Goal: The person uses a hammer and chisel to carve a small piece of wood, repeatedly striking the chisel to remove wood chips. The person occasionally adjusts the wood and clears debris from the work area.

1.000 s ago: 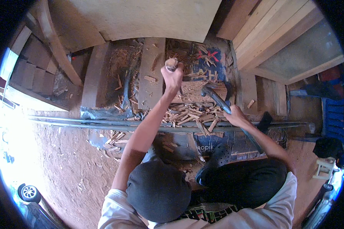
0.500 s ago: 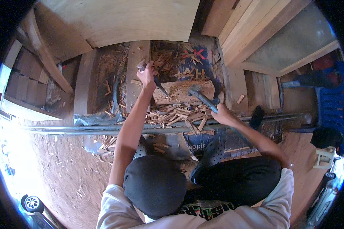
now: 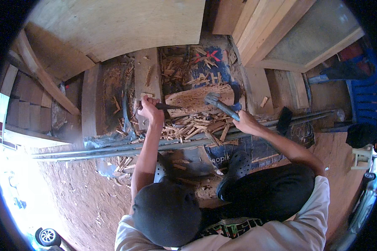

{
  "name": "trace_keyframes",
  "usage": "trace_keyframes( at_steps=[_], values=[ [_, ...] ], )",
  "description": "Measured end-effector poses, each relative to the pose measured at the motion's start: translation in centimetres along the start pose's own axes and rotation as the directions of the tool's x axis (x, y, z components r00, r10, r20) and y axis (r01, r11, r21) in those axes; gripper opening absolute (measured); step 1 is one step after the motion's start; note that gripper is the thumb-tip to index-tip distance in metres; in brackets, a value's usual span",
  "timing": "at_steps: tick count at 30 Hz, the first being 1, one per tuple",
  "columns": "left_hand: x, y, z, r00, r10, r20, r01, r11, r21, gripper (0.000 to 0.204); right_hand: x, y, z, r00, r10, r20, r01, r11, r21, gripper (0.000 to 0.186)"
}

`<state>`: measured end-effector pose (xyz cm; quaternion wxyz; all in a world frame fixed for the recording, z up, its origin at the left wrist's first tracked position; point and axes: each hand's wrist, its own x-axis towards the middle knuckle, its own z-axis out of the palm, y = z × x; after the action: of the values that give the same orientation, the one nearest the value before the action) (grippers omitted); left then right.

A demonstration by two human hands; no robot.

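Note:
My left hand (image 3: 150,109) is closed around a chisel (image 3: 166,106), whose dark blade points right, low across the left part of a rough wood block (image 3: 186,98). Whether the tip touches the wood I cannot tell. The block lies on its side, with a pitted, carved face. From the right, my right hand (image 3: 246,123) grips the handle of a hammer (image 3: 225,109). The hammer's head is over the block's right part, apart from the chisel. A heap of wood chips (image 3: 197,125) lies along the block's near side.
Long metal pipes (image 3: 176,144) run crosswise between my feet and the block. Wooden planks (image 3: 147,75) lie to the left, and a big plywood sheet (image 3: 125,25) covers the far left. Framed wood panels (image 3: 276,37) stand far right. A blue plastic chair (image 3: 363,96) is at the right.
My left hand has come nearer and turned the chisel from slanting down and away to nearly level. My right hand and hammer hold almost the same place while the view shifts slightly.

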<state>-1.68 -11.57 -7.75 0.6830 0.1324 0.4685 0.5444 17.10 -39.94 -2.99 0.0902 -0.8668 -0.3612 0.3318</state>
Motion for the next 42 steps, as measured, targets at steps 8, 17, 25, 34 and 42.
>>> trace_keyframes(
  at_steps=[8, 17, 25, 34, 42],
  values=[
    [-0.4, -0.3, 1.6, 0.992, 0.127, -0.017, -0.126, 0.990, 0.057, 0.024, 0.1, 0.0, 0.0, 0.998, 0.063, 0.017, -0.064, 0.998, 0.024, 0.033],
    [-4.4, -0.2, -0.5, 0.965, 0.242, -0.105, -0.245, 0.970, -0.015, 0.022, 0.3, 0.3, 0.4, 0.999, 0.028, 0.040, -0.029, 0.999, 0.022, 0.034],
    [-9.1, -1.6, -1.1, 0.878, 0.312, 0.363, -0.378, 0.918, 0.124, 0.021, -0.1, 0.3, 1.2, 0.997, -0.051, -0.064, 0.050, 0.999, -0.014, 0.030],
    [-8.0, -1.8, 0.4, 0.758, 0.496, 0.424, -0.615, 0.759, 0.213, 0.021, 0.2, -1.1, -3.6, 0.997, -0.080, -0.016, 0.080, 0.997, -0.009, 0.031],
    [-7.6, -2.0, 1.9, 0.696, 0.381, 0.608, -0.665, 0.662, 0.347, 0.029, -4.2, -10.8, -12.7, 0.913, -0.352, -0.204, 0.382, 0.915, 0.129, 0.027]
  ],
)
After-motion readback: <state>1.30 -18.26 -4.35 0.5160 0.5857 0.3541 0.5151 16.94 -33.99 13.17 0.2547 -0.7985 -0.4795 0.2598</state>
